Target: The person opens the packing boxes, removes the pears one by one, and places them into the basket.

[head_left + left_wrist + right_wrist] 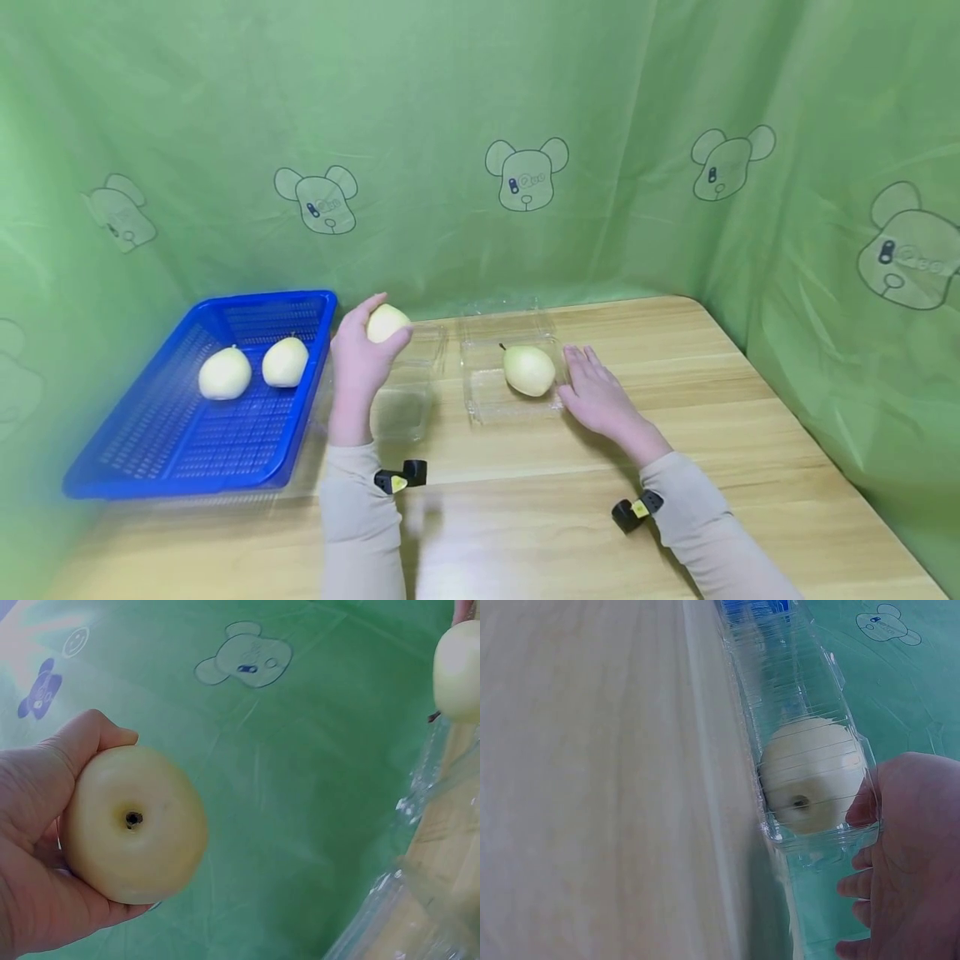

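My left hand [362, 354] grips a pale yellow pear [135, 825] between thumb and fingers, raised near a clear plastic clamshell box [405, 400]. In the left wrist view the dark hollow in the pear's end faces the camera. A second clear clamshell box [491, 400], its lid folded back, stands to the right. Inside it one pear [529, 371] lies on its side, stem pointing left. My right hand [600, 398] rests at this box's right side with its fingers extended. In the right wrist view the thumb [864, 806] lies against the clear wall beside the pear.
A blue plastic basket [180, 483] with two pears, one left [225, 373] and one right [285, 362], stands at the table's left. Wood tabletop [510, 517] spreads in front of the boxes. A green curtain [450, 250] with printed bear heads encloses the back and sides.
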### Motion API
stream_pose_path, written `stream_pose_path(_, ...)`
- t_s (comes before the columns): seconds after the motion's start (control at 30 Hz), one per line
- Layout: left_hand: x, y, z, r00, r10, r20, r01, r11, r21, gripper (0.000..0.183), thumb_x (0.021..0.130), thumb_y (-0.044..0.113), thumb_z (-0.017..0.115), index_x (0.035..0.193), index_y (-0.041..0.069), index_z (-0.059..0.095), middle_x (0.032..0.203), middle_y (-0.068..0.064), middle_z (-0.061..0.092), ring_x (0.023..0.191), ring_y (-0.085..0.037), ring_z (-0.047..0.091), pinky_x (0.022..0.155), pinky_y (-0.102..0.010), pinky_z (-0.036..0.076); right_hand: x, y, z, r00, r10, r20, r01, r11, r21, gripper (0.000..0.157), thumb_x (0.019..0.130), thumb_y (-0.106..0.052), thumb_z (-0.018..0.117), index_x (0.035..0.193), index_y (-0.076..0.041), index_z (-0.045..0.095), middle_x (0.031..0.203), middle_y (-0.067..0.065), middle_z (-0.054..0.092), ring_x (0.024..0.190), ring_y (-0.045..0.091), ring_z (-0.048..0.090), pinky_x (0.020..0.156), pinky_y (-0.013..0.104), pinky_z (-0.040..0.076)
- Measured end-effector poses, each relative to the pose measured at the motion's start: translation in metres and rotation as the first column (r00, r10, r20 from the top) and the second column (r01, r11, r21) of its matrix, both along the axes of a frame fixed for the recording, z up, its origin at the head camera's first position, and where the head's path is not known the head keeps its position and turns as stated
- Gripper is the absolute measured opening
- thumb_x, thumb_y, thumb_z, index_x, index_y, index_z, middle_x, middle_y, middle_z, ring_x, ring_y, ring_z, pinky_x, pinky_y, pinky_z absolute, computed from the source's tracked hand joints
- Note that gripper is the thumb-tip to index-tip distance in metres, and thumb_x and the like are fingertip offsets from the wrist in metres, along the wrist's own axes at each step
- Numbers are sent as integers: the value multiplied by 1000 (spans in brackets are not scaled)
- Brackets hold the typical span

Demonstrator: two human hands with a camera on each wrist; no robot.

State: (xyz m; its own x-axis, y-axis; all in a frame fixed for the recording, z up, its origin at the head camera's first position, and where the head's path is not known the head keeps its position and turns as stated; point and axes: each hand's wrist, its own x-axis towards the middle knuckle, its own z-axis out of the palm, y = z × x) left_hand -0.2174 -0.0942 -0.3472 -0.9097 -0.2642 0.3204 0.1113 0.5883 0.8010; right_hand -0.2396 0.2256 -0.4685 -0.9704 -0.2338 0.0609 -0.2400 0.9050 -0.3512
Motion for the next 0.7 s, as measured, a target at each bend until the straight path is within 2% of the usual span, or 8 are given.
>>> stream_pose_path(0.23, 6, -18, 3, 999, 45, -17, -44, 998, 40, 59, 70, 32, 71, 125, 24, 52, 131, -4, 50, 118, -24, 45, 93, -44, 38, 1, 0, 1, 1000, 3, 12, -3, 1000, 2, 66, 91, -33, 35, 143, -2, 9, 151, 14, 9, 139, 35, 0, 111, 54, 11)
stream_pose_path(0.4, 12, -30, 7, 998, 62, -4, -61, 994, 88, 59, 72, 28, 69, 127, 22, 50, 135, -5, 46, 124, -24, 40, 99, -44, 35, 1, -1, 0, 1000, 5, 14, -5, 1000, 1, 66, 92, -34, 35, 143, -2, 9, 151, 15, 8, 138, 36, 2, 111, 54, 10)
stream_pose_path(0.57, 16, -43, 9, 995, 95, 26, -98, 985, 143, 59, 74, 25, 68, 130, 23, 48, 137, -2, 43, 123, -22, 39, 97, -43, 36, 1, -1, 1, 1000, 5, 17, -5, 1000, -3, 66, 92, -35, 35, 143, -2, 9, 151, 15, 9, 138, 36, 2, 111, 53, 10)
stream_pose_path(0.7, 19, -54, 9, 988, 151, 18, -152, 982, 110, 57, 74, 27, 68, 128, 24, 49, 135, -3, 47, 120, -23, 42, 95, -43, 34, 1, 0, 2, 1000, 4, 21, -4, 1000, -4, 66, 92, -34, 35, 143, -2, 9, 151, 14, 9, 139, 35, 1, 112, 53, 10)
